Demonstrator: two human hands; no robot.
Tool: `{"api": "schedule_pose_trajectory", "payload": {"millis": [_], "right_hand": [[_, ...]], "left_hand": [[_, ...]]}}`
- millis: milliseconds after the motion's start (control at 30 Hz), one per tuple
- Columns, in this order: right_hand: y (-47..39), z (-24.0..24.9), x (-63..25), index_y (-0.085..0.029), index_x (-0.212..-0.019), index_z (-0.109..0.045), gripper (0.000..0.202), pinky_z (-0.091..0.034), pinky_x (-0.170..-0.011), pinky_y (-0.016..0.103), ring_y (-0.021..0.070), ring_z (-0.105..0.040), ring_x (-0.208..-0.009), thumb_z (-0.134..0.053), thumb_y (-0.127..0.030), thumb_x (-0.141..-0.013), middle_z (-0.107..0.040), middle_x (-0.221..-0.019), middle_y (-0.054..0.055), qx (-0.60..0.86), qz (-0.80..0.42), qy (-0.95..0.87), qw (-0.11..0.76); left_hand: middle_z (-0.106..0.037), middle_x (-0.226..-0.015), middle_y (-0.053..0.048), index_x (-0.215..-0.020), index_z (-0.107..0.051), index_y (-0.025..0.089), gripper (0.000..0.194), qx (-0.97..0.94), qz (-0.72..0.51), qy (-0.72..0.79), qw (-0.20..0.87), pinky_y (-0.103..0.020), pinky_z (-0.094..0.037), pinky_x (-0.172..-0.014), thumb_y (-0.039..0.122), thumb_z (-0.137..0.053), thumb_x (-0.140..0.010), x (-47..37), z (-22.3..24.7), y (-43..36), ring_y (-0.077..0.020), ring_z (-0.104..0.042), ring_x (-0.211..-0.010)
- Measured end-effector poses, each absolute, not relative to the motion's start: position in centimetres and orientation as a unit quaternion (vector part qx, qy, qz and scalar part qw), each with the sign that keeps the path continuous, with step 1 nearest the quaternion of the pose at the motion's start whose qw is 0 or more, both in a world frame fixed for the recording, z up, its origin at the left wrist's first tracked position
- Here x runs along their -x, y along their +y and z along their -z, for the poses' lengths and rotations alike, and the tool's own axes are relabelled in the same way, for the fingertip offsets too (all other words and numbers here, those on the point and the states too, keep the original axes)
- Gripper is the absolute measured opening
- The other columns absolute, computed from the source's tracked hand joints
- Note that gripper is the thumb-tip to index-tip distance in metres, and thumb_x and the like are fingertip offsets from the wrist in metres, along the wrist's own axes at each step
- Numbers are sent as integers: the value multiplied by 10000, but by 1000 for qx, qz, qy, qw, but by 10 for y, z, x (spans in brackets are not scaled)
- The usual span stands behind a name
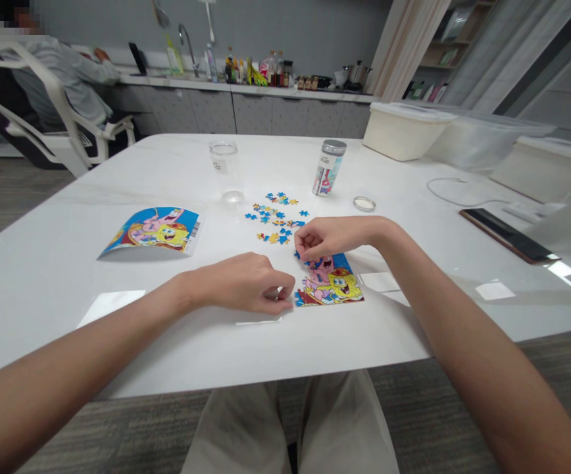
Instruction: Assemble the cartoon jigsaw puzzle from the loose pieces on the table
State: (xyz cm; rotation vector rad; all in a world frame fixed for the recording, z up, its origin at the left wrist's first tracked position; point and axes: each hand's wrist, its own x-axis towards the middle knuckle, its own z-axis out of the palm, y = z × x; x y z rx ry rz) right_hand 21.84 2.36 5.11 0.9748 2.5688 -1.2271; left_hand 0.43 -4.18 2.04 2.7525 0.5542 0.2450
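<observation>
A partly joined jigsaw puzzle (pixel 343 284) with a yellow and a pink cartoon figure lies flat near the table's front edge. My right hand (pixel 327 238) hovers over its upper left corner, fingers curled together, with a blue puzzle piece (pixel 297 254) showing just under the fingertips. At the lower left edge of the puzzle, my left hand (pixel 250 286) rests with thumb and forefinger pinched; what is between them is hidden. Several loose puzzle pieces (pixel 270 214) are scattered beyond my hands. To the left lies a curled picture sheet (pixel 160 230) with the same figures.
An open clear jar (pixel 225 172) and a capped printed canister (pixel 329 168) stand behind the pieces, beside a round lid (pixel 364 204). On the right are a dark tablet (pixel 507 236), a cable and storage boxes (pixel 404 131). A seated person (pixel 63 79) is at the far left.
</observation>
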Motion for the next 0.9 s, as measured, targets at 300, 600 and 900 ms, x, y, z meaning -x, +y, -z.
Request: {"api": "schedule_pose_trajectory", "payload": {"millis": [300,600,900], "right_hand": [[25,-49,-220,-166,-778,-557,125,-377,-538,234,100,-500,-597,-608,-280,-794,-587,-689,-7,-321,412,850,71],[24,-50,-220,-168,-779,-552,127,-381,-533,233,98,-492,-587,-614,-278,-789,-571,-674,-16,-328,421,842,77],[24,-50,-220,-167,-779,-549,131,-385,-534,233,99,-499,-590,-615,-279,-786,-579,-683,-11,-329,423,841,79]], "left_hand": [[-524,-477,58,-726,-616,200,172,-964,-85,197,157,-204,-266,-448,279,-540,-859,-4,-21,-42,-70,-408,-411],[-558,-488,55,-749,-627,197,142,-966,-81,194,148,-212,-268,-451,259,-554,-854,-5,-20,-42,-75,-435,-418],[-536,-484,59,-738,-615,194,149,-967,-84,190,150,-202,-265,-449,257,-549,-856,-5,-21,-42,-72,-427,-423]]}}
